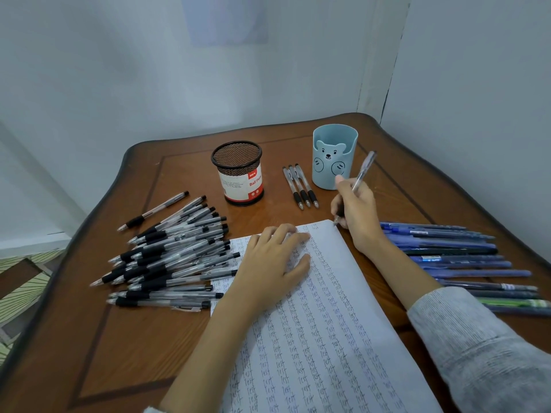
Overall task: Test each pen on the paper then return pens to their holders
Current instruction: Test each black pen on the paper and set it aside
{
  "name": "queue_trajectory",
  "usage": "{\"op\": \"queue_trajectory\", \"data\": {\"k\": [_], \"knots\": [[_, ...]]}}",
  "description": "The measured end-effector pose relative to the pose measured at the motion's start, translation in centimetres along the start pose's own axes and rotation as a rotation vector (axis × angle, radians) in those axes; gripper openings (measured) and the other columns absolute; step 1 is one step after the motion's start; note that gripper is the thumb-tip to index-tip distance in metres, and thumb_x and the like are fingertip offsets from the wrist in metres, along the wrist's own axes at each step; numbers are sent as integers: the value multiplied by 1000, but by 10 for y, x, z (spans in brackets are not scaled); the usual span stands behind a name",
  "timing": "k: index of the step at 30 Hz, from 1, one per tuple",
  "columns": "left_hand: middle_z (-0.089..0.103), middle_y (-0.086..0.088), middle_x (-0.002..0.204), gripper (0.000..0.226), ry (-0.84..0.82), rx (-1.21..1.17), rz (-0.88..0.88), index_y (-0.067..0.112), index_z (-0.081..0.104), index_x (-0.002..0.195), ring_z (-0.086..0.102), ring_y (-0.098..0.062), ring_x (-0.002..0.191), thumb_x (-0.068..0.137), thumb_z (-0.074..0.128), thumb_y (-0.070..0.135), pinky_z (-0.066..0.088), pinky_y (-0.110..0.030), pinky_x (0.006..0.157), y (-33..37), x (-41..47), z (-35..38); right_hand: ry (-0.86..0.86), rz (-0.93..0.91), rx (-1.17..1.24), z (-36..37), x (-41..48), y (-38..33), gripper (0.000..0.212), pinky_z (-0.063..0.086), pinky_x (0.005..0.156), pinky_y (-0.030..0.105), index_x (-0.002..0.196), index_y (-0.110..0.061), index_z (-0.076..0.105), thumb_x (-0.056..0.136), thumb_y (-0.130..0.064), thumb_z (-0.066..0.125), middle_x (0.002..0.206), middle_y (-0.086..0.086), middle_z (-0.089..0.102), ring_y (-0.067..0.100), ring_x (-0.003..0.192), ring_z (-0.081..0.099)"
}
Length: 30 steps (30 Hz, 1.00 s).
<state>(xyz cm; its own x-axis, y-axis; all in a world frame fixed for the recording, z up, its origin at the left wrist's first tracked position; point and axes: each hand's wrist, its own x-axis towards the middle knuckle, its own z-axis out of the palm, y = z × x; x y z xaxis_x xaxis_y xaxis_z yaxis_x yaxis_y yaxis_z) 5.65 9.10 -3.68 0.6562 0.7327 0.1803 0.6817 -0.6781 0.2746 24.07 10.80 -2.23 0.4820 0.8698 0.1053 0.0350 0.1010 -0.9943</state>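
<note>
Our right hand [356,216] pinches a pen [362,171] between thumb and fingers. The tip sits at the far right corner of the paper [328,323], right on its edge. Our left hand [268,260] lies spread flat on the sheet, just left of the writing hand, and presses it down.

The nearest risk, as we judge it, is under the tip. This close to the edge, a stroke can run off onto the table [119,338] and mark the wood, or catch the corner and fold it. Rows of "test" crowd the sheet, so a faint new mark could get lost among them and a dry pen could pass as good.

Sorting can also go wrong. A mesh holder [240,174] stands beyond the left hand and a bear holder [334,156] just beyond the right, with no pens showing in either. 3 pens [301,186] lie just left of the right hand. A black heap [167,257] lies left of the left hand, and blue pens [465,263] lie right of the right wrist. If we drop the tested pen by either lot, it mixes with untested ones. The pen's back end is near the bear holder, so a quick swing could tip it. Our sleeve could also roll blue pens off the table.
</note>
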Motion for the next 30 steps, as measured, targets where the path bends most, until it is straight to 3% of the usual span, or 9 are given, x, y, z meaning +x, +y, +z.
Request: {"op": "queue_trajectory", "data": {"k": [2, 4, 9, 13, 18, 26, 30], "knots": [[38, 16, 136, 72, -4, -1, -1, 33, 42, 139, 29, -5, 124, 81, 8, 60, 18, -20, 92, 0, 0, -1, 17, -28, -2, 0, -1, -1, 22, 35, 39, 13, 103, -18, 50, 103, -36, 37, 55, 1, 47, 4, 39, 42], [38, 16, 136, 73, -11, 3, 0, 33, 41, 139, 29, -5, 124, 81, 7, 61, 17, -20, 92, 0, 0, -2, 22, -88, -42, 1, -2, 0, 28, 36, 40, 14, 99, -16, 54, 104, -34, 33, 52, 0, 47, 5, 38, 42], [37, 17, 136, 73, -19, 14, 4, 33, 40, 140, 29, -4, 123, 81, 7, 61, 16, -18, 90, 0, 0, -3, -34, -195, -151, 7, -9, 1, 28, 40, 45, 15, 115, -11, 52, 101, -33, 44, 50, -4, 49, 5, 40, 43], [37, 17, 136, 72, -25, 6, 5, 33, 40, 140, 29, -4, 123, 82, 9, 61, 16, -18, 91, 0, 0, -4, -74, -227, -179, 10, -13, 2, 26, 41, 46, 17, 117, -12, 48, 100, -32, 45, 52, 0, 51, 6, 41, 44], [37, 16, 138, 56, -36, -18, -1, 32, 40, 141, 28, -4, 126, 91, 25, 53, 16, -19, 93, 1, -1, -7, -108, -264, -249, 8, -13, 3, 24, 42, 46, 14, 112, -19, 45, 94, -27, 58, 58, 10, 61, 7, 41, 49], [38, 16, 137, 42, -24, -100, -25, 32, 46, 137, 30, -3, 125, 97, 44, 46, 21, -20, 100, 0, -1, -10, -109, -292, -242, 5, -13, 2, 26, 40, 42, 14, 106, -22, 46, 89, -21, 66, 56, 13, 59, 8, 39, 45], [42, 15, 133, 43, 9, -119, -75, 31, 52, 131, 34, -3, 119, 93, 50, 50, 27, -23, 100, -3, 0, -13, -94, -253, -281, 6, -11, 2, 28, 41, 45, 13, 111, -20, 48, 90, -29, 64, 51, 2, 56, 6, 40, 47]]}}
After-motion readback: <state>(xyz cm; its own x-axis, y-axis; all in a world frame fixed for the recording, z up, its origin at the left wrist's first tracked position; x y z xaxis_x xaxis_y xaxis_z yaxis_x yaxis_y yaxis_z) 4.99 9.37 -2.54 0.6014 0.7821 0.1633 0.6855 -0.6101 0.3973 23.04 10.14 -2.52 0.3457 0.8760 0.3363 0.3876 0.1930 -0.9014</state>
